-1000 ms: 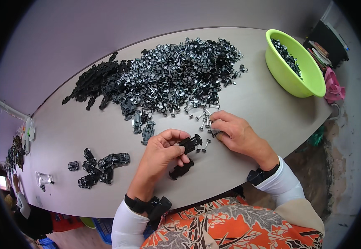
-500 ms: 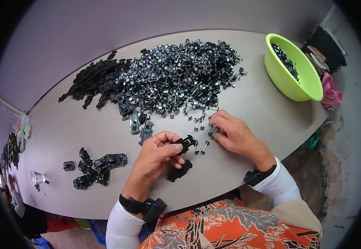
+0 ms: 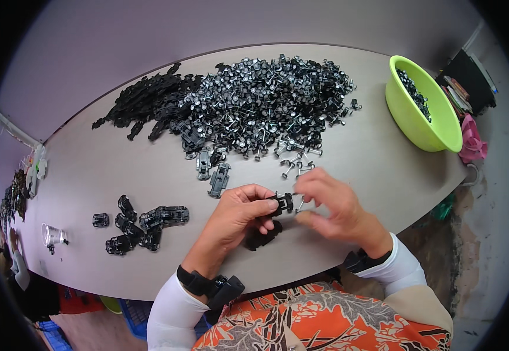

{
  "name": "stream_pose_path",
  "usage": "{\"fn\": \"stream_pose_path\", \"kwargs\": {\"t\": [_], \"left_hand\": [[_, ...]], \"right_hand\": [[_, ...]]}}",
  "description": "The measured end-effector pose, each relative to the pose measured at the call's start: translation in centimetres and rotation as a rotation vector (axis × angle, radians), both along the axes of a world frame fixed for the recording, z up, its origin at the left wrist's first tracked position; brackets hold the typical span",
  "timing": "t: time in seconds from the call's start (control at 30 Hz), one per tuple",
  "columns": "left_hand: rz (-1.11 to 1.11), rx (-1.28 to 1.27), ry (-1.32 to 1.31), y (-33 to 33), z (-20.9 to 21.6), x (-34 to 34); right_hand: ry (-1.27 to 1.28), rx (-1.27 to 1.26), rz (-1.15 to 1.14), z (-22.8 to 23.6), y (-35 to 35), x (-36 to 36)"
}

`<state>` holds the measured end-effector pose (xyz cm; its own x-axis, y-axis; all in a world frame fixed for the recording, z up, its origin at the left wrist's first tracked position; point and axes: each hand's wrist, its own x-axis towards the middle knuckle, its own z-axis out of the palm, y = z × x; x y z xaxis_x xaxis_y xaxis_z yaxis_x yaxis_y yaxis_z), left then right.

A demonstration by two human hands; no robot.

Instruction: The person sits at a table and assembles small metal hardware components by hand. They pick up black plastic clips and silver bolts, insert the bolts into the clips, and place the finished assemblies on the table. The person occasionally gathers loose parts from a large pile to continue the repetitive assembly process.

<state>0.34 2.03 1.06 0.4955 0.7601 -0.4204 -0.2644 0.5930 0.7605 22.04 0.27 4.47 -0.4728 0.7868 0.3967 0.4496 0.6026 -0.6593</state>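
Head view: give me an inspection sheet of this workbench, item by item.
Surface: pale oval table, matt, parts spread over the far half.
Job's things: small black chassis piece held in the left hand; thin wheel axle pinched by the right hand; another black piece lies under the hands.
Clutter: big heap of wheel axles; pile of black chassis parts; cluster of assembled pieces; green bowl holding dark parts; clear cup.
Grippers: both hands closed on their parts.
Cables: nothing seen.
Surroundings: pink cloth, plain wall beyond.
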Motion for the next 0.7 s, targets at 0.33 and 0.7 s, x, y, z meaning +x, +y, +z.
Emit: {"fn": "stream_pose_path", "kwargs": {"t": [0.33,0.7], "left_hand": [[-0.024,-0.001,-0.093,-0.6,-0.5,0.1],[-0.012,-0.031,-0.185,-1.6,0.0,0.5]], "right_hand": [[-0.014,0.206,0.046,-0.6,-0.2,-1.3],[0.028,0.180,0.102,-1.5,-0.9,-1.7]]}}
